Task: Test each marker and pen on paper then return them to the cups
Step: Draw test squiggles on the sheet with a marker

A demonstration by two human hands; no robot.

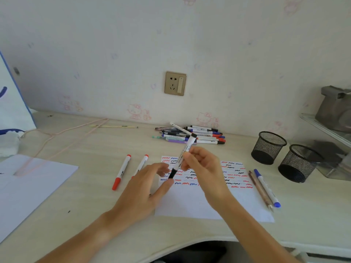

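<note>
My right hand [203, 168] grips a white marker with black ends [185, 150], tilted above the test paper [209, 204]. Its lower black cap points down to my left hand [150, 188], whose thumb and fingers pinch that cap. The paper carries rows of red, blue and black squiggles. Two black mesh cups [268, 147] [298, 163] stand at the right. A pile of pens and markers [191, 134] lies by the wall.
Two red-capped markers [121, 171] [141, 164] lie left of the paper. A blue-capped marker [266, 187] and a brown pen [259, 188] lie at the paper's right edge. Another white sheet [28, 186] sits at the left, with a pink cord [57, 137] behind it.
</note>
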